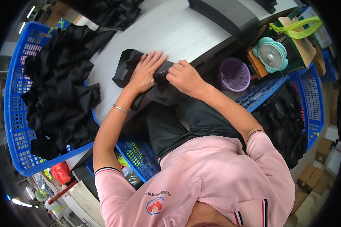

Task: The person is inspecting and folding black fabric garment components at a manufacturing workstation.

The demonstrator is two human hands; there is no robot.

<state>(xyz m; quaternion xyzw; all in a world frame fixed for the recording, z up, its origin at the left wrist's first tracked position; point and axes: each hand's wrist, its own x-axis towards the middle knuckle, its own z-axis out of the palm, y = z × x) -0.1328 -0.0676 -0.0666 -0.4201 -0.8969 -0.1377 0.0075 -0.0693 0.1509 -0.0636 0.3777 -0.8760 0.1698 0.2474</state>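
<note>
A black fabric piece [125, 67] lies over the near edge of the white table [166, 32], and part of it hangs down toward my lap. My left hand [145, 74] rests flat on it, fingers stretched out and pointing away from me. Close by on the right, my right hand [185, 77] is closed, its fingertips gripping a gathered part of the same fabric. The fold between my two hands is partly hidden by my fingers.
Blue plastic baskets heaped with black fabric stand at left [17, 117] and right [312, 109]. More black fabric [115, 13] and a grey-and-black stack [223, 17] lie on the table's far side. Right of the table are a purple basket [235, 75] and a teal fan [271, 54].
</note>
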